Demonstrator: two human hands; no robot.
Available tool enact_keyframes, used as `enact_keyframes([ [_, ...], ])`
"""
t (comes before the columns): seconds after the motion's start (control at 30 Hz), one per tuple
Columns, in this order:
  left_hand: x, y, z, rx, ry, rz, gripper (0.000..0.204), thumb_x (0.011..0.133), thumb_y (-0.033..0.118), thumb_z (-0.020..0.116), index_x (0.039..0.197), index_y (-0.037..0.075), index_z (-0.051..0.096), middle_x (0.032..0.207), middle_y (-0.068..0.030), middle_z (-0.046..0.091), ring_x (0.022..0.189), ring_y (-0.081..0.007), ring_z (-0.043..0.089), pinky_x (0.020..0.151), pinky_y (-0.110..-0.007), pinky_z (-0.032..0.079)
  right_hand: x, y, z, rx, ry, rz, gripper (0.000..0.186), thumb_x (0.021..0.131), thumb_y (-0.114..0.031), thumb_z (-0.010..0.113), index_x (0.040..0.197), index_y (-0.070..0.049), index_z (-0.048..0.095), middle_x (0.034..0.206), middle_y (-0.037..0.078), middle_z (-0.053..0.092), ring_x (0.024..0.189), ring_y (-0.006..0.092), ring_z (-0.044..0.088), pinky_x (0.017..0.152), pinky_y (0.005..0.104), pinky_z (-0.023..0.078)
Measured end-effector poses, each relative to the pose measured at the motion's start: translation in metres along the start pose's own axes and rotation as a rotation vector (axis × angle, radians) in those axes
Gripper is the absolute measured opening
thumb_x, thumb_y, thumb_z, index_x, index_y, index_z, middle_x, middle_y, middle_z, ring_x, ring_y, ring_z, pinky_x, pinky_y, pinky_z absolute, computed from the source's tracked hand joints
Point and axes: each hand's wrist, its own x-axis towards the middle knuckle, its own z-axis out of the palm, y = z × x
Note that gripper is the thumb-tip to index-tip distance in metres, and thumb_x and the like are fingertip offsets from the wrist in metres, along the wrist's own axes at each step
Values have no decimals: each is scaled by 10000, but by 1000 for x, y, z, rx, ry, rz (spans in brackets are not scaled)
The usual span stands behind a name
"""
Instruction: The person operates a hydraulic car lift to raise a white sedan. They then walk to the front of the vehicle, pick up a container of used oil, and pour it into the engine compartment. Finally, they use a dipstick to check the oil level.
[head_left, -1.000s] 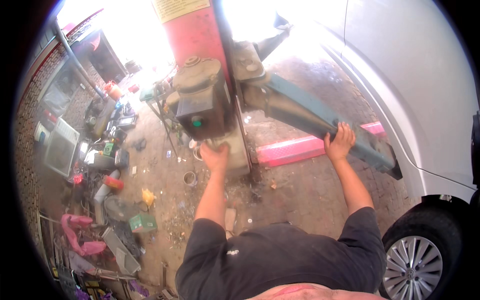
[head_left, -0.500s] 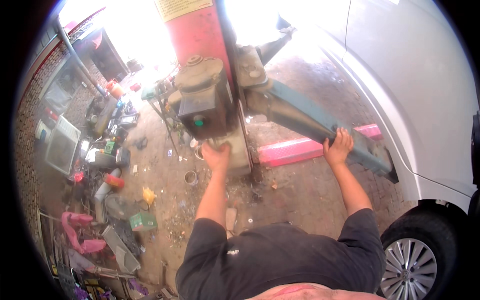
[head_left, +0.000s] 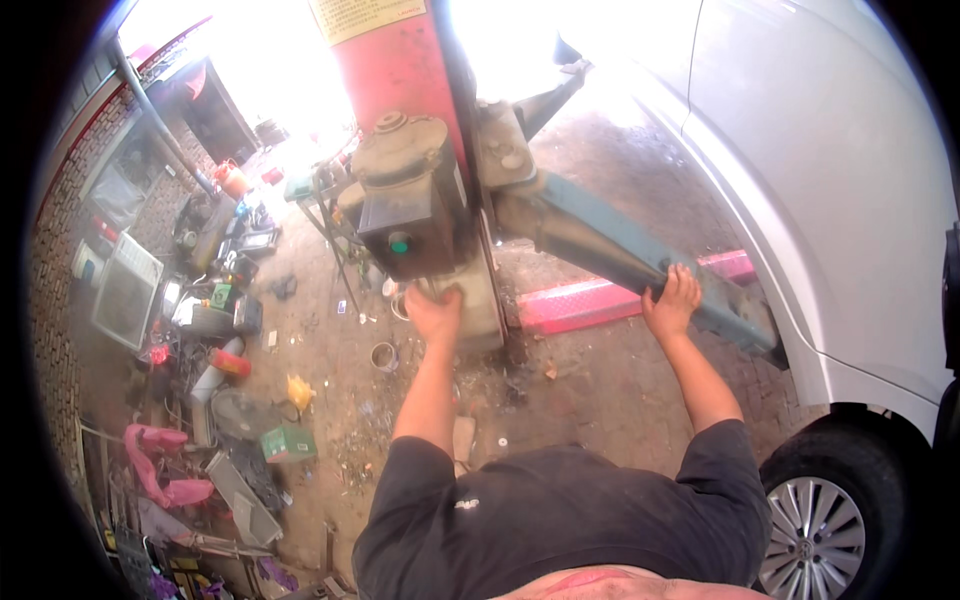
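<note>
My left hand [head_left: 434, 314] is at the underside of a dusty black control box with a green button [head_left: 399, 243], on the power unit [head_left: 403, 150] of a car lift. Its fingers are curled, and whatever they grip is hidden. Lying across the top of the blue steel lift arm [head_left: 600, 226] is my right hand [head_left: 672, 303], fingers spread over the metal. The arm runs from the red lift post [head_left: 395, 70] to beneath a silver car [head_left: 820, 180] on the right.
A pink-red ramp-like plate [head_left: 580, 305] crosses the floor behind the arm. The car's wheel [head_left: 815, 540] is at lower right. Along the left wall lie heaped parts, a green box [head_left: 288, 443], a pink cloth-like item [head_left: 150, 465] and a grey panel [head_left: 128, 292]. A small can [head_left: 384, 356] stands near the post.
The lift arm and the car have shifted slightly downward in the picture, and my right hand has moved down with the arm. My left hand stays at the control box.
</note>
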Motion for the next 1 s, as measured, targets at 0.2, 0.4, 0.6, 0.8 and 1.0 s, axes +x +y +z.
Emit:
enact_keyframes([
  [0.2,4,6,-1,35,79,22,749,686,379,763,1234,-31,458,1201,-228,514,1157,-411,461,1012,-476,356,3,-1,-10,19,-83,1,702,717,-288,678,1307,-5,424,1364,186,424,1339,342,337,1112,521,201],
  [0.4,11,17,-9,19,59,22,752,685,381,759,1235,-31,454,1207,-231,512,1157,-416,459,1012,-480,354,8,-2,-22,27,-169,16,715,706,-268,687,1311,9,424,1379,195,415,1340,349,335,1115,521,200],
  [0.6,18,22,-15,10,58,23,749,686,384,760,1233,-28,454,1207,-245,508,1159,-422,457,1011,-479,353,9,0,-25,32,-219,18,716,711,-267,685,1319,11,431,1380,196,418,1338,349,339,1115,514,208],
  [0.8,24,29,-19,20,61,15,754,686,387,763,1237,-24,453,1207,-247,508,1162,-421,457,1011,-482,352,14,2,-30,50,-244,27,680,711,-267,680,1297,12,477,1356,187,457,1316,335,373,1113,496,227],
  [1.0,29,38,-25,6,46,27,759,684,389,765,1241,-23,452,1210,-241,509,1162,-417,458,1011,-482,352,19,6,-33,70,-277,52,645,717,-276,674,1274,8,514,1348,184,480,1306,334,388,1110,486,235],
])
